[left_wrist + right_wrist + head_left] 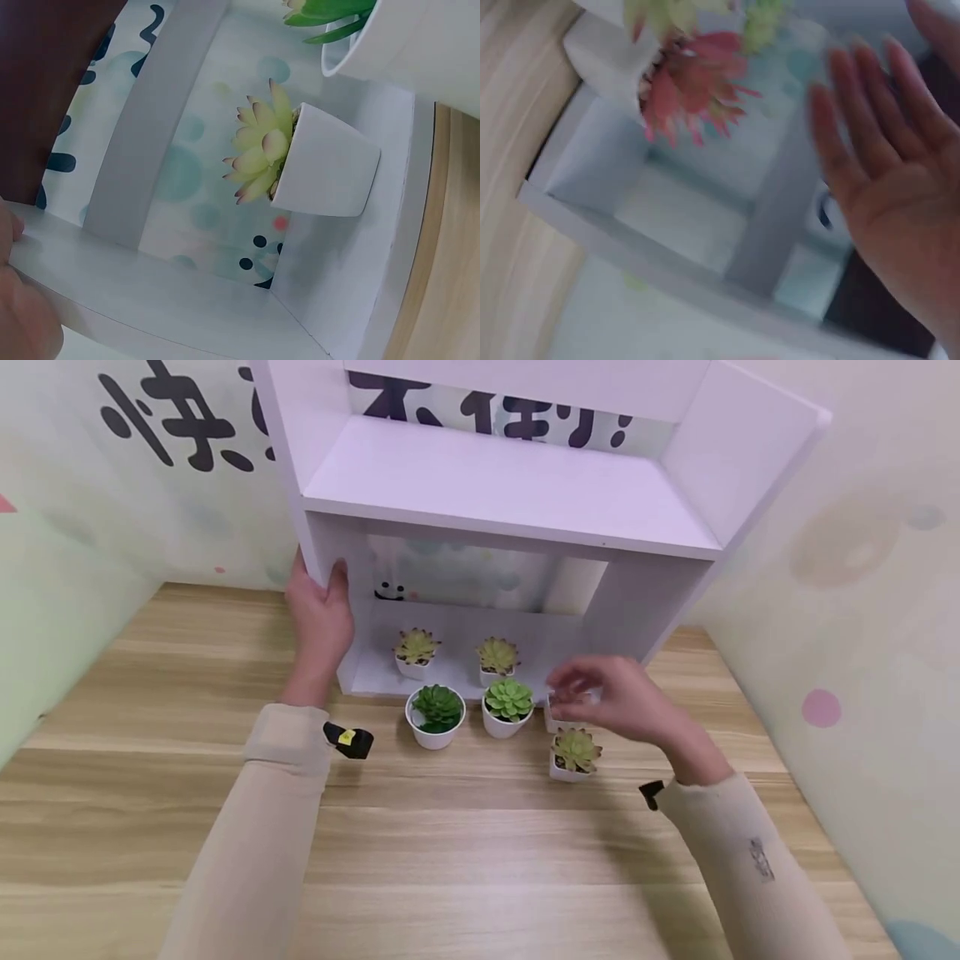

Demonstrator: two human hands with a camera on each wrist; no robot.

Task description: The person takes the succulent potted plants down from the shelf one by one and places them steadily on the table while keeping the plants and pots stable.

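A: Clock centre: the bright green rosette succulent in a round white pot [507, 706], on the desk [420, 860]; 12 points away from the person. Hands?

B: Left hand [321, 618] at 10 o'clock, gripping the side panel of the white board shelf unit [517, 485], thumb on the panel's inner face. Right hand [622, 702] at 3 o'clock, open, fingers extended and blurred, holding nothing.

A: Nearest to the right hand?

B: A red-leaved succulent in a white square pot [667, 86], also at 3, by the shelf unit's front edge. Head view: hand partly covers it. Right-wrist view: fingers clear of the leaves.

A: Others?

B: Dark green succulent in a round white pot [435, 718] at 9, on the desk. Pale yellow-green succulent with reddish tips in a white square pot [575, 756] at 4, also on the desk. Two similar yellow-green succulents stand on the lower board: the left one [415, 653] at 10, near the gripped panel, the middle one [497, 660] at 12.
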